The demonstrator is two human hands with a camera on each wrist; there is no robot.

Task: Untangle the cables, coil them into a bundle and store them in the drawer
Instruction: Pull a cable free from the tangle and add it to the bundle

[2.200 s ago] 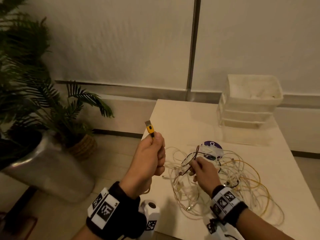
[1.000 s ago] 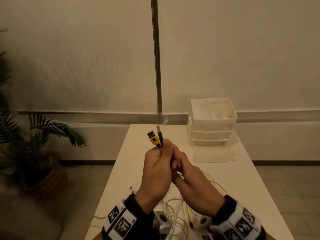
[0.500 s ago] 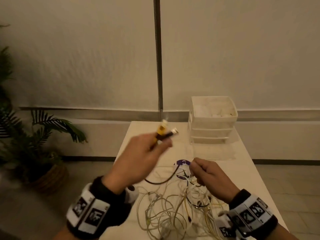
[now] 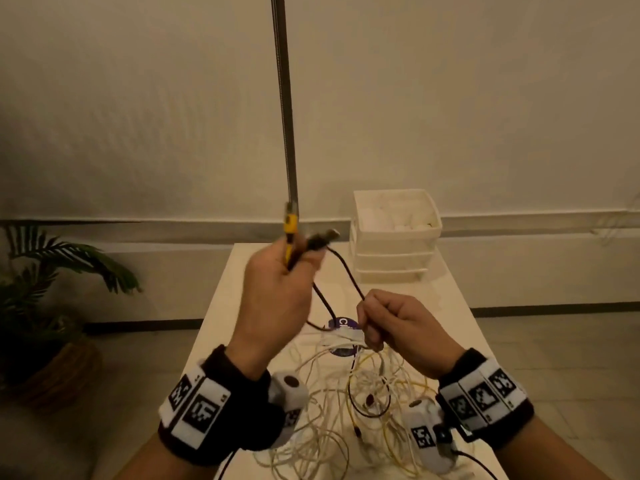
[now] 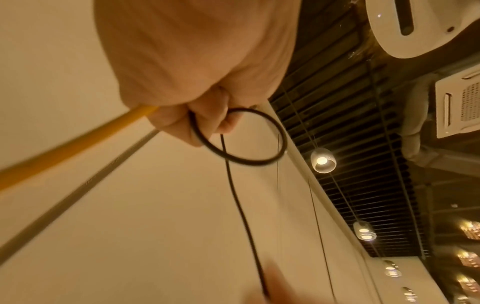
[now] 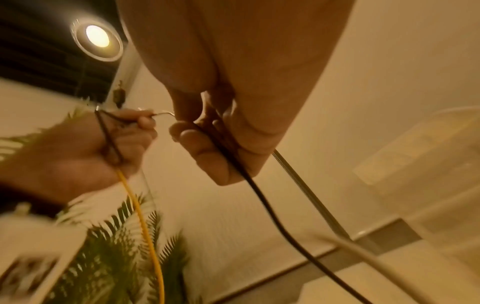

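Note:
My left hand (image 4: pixel 277 289) is raised above the table and grips two cable ends: a yellow USB plug (image 4: pixel 290 225) pointing up and a dark plug (image 4: pixel 323 238) pointing right. The dark cable (image 4: pixel 349 275) arcs from that plug down to my right hand (image 4: pixel 398 323), which pinches it lower down. The left wrist view shows the yellow cable (image 5: pixel 64 150) and a dark cable loop (image 5: pixel 249 144) leaving my left fist. In the right wrist view the dark cable (image 6: pixel 259 195) runs through my right fingers. A tangle of white and yellow cables (image 4: pixel 353 410) lies on the table (image 4: pixel 450 306) below both hands.
A white stack of plastic drawers (image 4: pixel 394 237) stands at the table's far right, its top tray holding white items. A round purple sticker (image 4: pixel 343 327) lies under the cables. A potted palm (image 4: pixel 52 306) stands on the floor to the left. A metal wall strip (image 4: pixel 285 116) rises behind.
My hands came together at chest height, then parted. The left hand now holds both plugs raised, and the right hand has taken the dark cable and drawn it out to the right.

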